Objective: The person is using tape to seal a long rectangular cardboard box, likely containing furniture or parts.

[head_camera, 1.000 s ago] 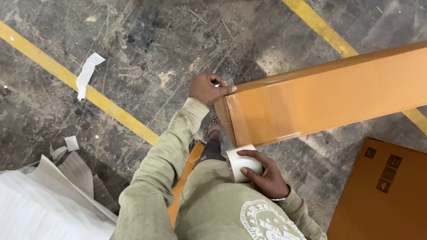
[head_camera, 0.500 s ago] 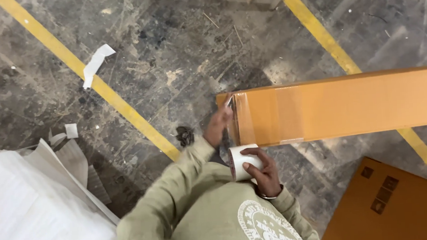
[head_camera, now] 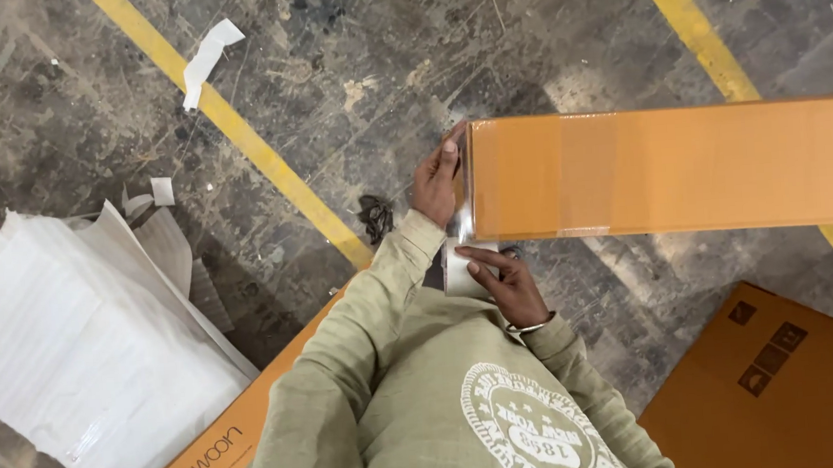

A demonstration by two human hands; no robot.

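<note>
A long orange cardboard box lies across the right half of the head view, its near end wrapped in clear tape. My left hand presses flat against that end of the box. My right hand holds a roll of clear tape just below the box's end, and a strip of tape runs from the roll up to the box. Both arms are in pale green sleeves.
A stack of white foam sheets sits at the left. An orange carton lies at the lower right, another under my left arm. Yellow floor lines cross the worn concrete. Paper scraps lie about.
The long box has shifted lower and nearer. My left hand went from the box's top corner to its end face. My right hand stays on the tape roll beneath it.
</note>
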